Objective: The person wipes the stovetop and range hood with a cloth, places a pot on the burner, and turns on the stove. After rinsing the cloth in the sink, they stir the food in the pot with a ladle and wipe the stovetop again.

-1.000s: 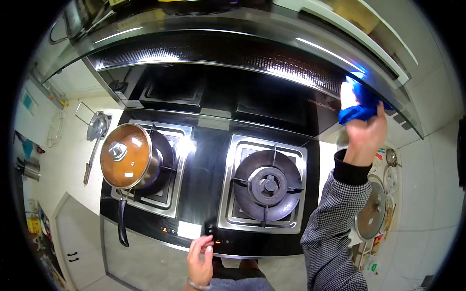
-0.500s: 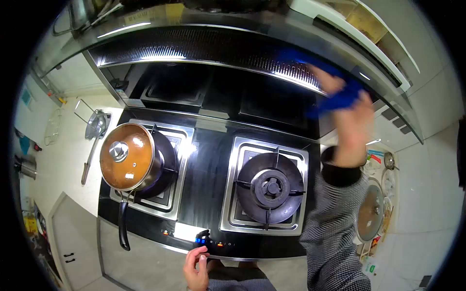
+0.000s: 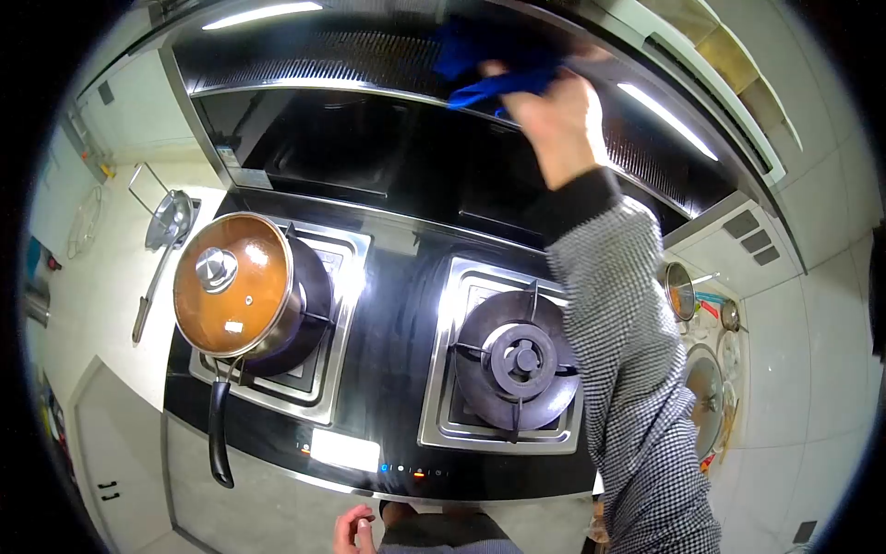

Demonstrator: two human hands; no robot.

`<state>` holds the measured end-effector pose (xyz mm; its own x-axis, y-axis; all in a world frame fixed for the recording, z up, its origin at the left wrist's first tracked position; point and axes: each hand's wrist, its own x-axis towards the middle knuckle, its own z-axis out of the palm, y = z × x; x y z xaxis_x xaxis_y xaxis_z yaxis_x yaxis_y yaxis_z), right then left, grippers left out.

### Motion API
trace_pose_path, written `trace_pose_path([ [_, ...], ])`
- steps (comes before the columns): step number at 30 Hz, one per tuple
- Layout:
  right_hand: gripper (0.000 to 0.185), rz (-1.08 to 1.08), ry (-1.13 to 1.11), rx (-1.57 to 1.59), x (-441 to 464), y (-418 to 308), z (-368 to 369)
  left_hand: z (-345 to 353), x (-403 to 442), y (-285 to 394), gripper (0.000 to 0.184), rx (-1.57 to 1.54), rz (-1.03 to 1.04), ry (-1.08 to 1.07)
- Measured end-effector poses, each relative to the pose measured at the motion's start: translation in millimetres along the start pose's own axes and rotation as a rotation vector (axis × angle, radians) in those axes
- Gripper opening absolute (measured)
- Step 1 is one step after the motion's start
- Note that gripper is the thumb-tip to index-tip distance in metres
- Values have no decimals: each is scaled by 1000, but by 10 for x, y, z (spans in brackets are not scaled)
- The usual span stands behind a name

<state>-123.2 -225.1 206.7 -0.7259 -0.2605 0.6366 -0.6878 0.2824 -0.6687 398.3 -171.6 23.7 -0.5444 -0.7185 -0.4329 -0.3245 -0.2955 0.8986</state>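
My right hand (image 3: 565, 120) is raised to the range hood (image 3: 323, 74) and presses a blue cloth (image 3: 489, 85) against its dark vented underside. Fingers and cloth are partly smeared by motion. Low in the view, in front of the cooktop's front edge, my left hand (image 3: 353, 530) hangs with loosely bent fingers and nothing visible in it. On the left burner stands a pot (image 3: 293, 319) with a glass lid (image 3: 242, 305), orange-brown beneath, its black handle pointing toward me. The right burner (image 3: 523, 360) carries no pot.
A strainer (image 3: 172, 220) and a long-handled utensil (image 3: 152, 295) lie on the left counter (image 3: 106, 286). To the right, beyond my sleeve, are a lidded pan (image 3: 704, 397), a small pot (image 3: 679, 291) and several utensils. A white cabinet door (image 3: 757, 138) juts out at upper right.
My right hand has moved left along the hood's underside with the blue cloth. My left hand has dropped slightly, away from the cooktop's front edge. The view has shifted a little.
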Motion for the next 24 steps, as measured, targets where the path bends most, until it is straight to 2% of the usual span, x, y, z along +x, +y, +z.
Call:
trace_pose_path([
  [1, 29, -103, -94, -169, -128, -76, -380, 21, -7, 6, 23, -22, 12, -3],
  [3, 35, -237, -81, -277, -117, 489, -1060, 46, -2, 7, 22, -45, 38, -14],
  [5, 33, 216, 102, 117, -282, 363, -1504, 77, 57, -34, 22, -71, 8, -37],
  [7, 23, 460, 105, 1198, -354, 478, -2091, 124, 137, 30, 22, -79, -74, -74],
  [8, 24, 414, -80, 1299, -472, 455, -2173, 176, 199, 113, 22, -82, -75, -73],
  [10, 26, 561, -92, 1237, -681, 119, -2137, 331, 377, 312, 22, -16, 138, -240],
  [12, 30, 721, 90, 1021, -945, -259, -1891, 563, 577, 593, 21, -187, 87, -394],
  [13, 31, 282, -57, 455, -1238, -321, -1764, 616, 640, 651, 30, -250, 107, -461],
  [15, 33, -113, -403, -142, -1654, -469, -1610, 816, 746, 968, 49, -462, 155, -540],
  [17, 32, 510, -659, 266, -1841, -681, -1364, 1046, 834, 1389, 63, -652, 157, -616],
  [18, 30, 1083, -645, 706, -1936, -789, -1173, 1085, 881, 1478, 68, -696, 134, -684],
  [20, 31, 875, -544, 576, -2289, -671, -945, 1164, 1057, 1489, 52, -429, 166, -620],
  [21, 31, 878, -385, 669, -2432, -629, -838, 1220, 1122, 1457, 47, -436, 205, -550],
  [22, 39, 866, -352, 646, -2517, -585, -796, 1269, 1188, 1418, 42, -445, 245, -477],
  [24, 50, 1078, -253, 988, -2561, -583, -675, 1224, 1269, 1466, 31, -533, 222, -525],
])
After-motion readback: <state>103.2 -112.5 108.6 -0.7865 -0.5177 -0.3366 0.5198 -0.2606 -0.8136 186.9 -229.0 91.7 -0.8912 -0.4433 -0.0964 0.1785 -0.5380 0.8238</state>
